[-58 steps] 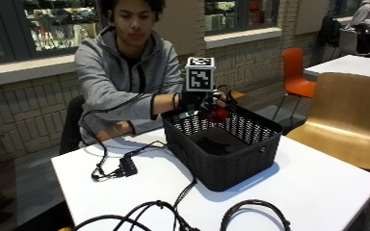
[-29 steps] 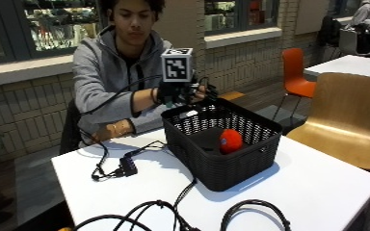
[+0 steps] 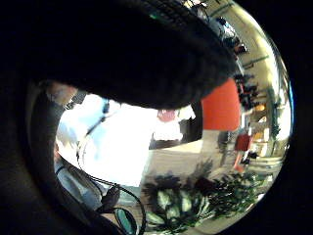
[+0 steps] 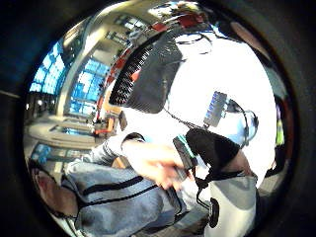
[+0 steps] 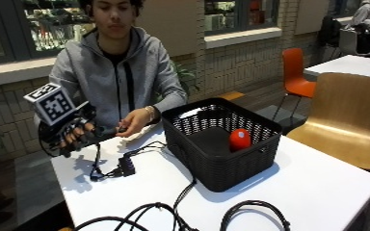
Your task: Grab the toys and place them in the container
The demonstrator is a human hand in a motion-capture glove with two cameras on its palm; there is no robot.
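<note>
In the outside view a black mesh basket (image 5: 236,166) stands in the middle of the white table (image 5: 320,192). A red rounded toy (image 5: 239,138) lies inside it against the far right wall. My gloved right hand (image 5: 74,135) hovers at the table's far left corner, well away from the basket, its fingers loosely spread and holding nothing. The person's bare left hand (image 5: 134,123) rests at the table's back edge beside the basket. The thumb side palm view shows the basket (image 4: 148,79) on the table at a distance and the bare hand (image 4: 155,165) close by.
Black cables (image 5: 172,211) loop over the table's front, and a small black device (image 5: 126,166) lies left of the basket. A wooden chair (image 5: 349,115) stands at the right; an orange chair (image 5: 297,72) and another table are behind it.
The red toy left my gloved hand above the basket and now lies inside it. My hand has drawn back to the left, away from the basket, to the table's corner.
</note>
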